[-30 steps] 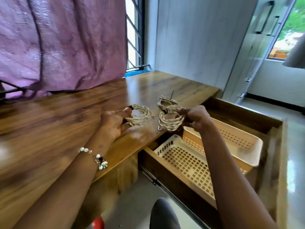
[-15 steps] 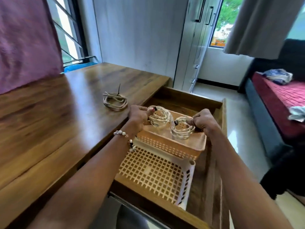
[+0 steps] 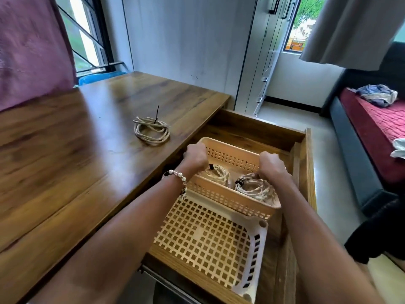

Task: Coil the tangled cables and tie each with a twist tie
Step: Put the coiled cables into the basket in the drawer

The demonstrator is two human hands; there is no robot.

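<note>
1. Your left hand (image 3: pixel 195 155) is in the orange basket (image 3: pixel 230 199) at its left end, fingers curled down toward a tied cable coil (image 3: pixel 215 174). The back of the hand hides the fingertips, so whether they pinch that coil cannot be told.
2. Your right hand (image 3: pixel 271 164) is at the basket's right side, fingers curled round the top of a second cable coil (image 3: pixel 255 188), which lies on the basket floor with a black tie (image 3: pixel 239 183) on its left edge.
3. The left coil in the basket carries a black tie too, near its top.
4. A third cable coil (image 3: pixel 151 131) lies flat on the wooden desk (image 3: pixel 76 163), up and left of the basket and well apart from it, with a black tie tail (image 3: pixel 157 113) standing upright from its far edge.
5. The basket sits inside an open drawer (image 3: pixel 308 172) at the desk's right edge. Just in front of the basket, touching it, lies a white lattice tray (image 3: pixel 208 244).
6. Your left wrist, over the basket's near left corner, wears a bead bracelet (image 3: pixel 178 175).
7. Your forearms cross the tray and hide part of the basket's near wall.
8. Right of the basket, beyond the drawer and a strip of floor, stands a sofa (image 3: pixel 372 128) with crumpled cloth (image 3: pixel 377 95) on it.
9. A purple curtain (image 3: pixel 30 47) hangs far left of the basket, behind the desk.
</note>
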